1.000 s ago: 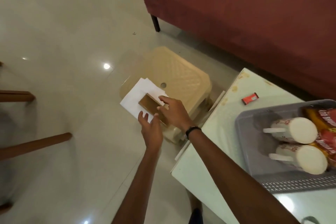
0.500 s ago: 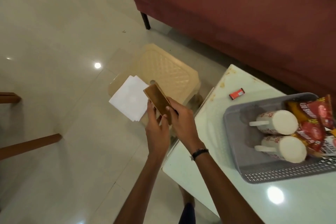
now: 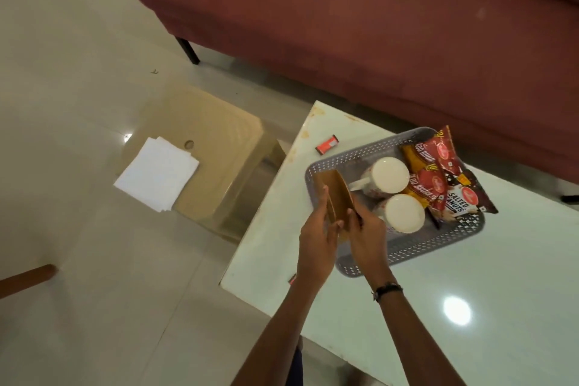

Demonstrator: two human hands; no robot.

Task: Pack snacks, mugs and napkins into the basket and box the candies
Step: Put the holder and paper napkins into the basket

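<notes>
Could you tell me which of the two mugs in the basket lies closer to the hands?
The lower mug, beside the right hand; the other mug lies farther up.

box (image 3: 336, 197): lower end hidden behind both hands
lower mug (image 3: 402, 213): body partly hidden by right hand (image 3: 366, 238)
sofa (image 3: 376, 25): cut off at top edge

the room is dim and warm, lit from overhead. a round glare spot sits on the glossy surface (image 3: 458, 310) by my right arm, and a smaller one glints on the floor (image 3: 127, 137). my fingers (image 3: 326, 197) look slightly smeared with motion. soft shadows pool under the sofa (image 3: 344, 25). straight edges bow toward the frame's corners, and detail is soft overall.
</notes>
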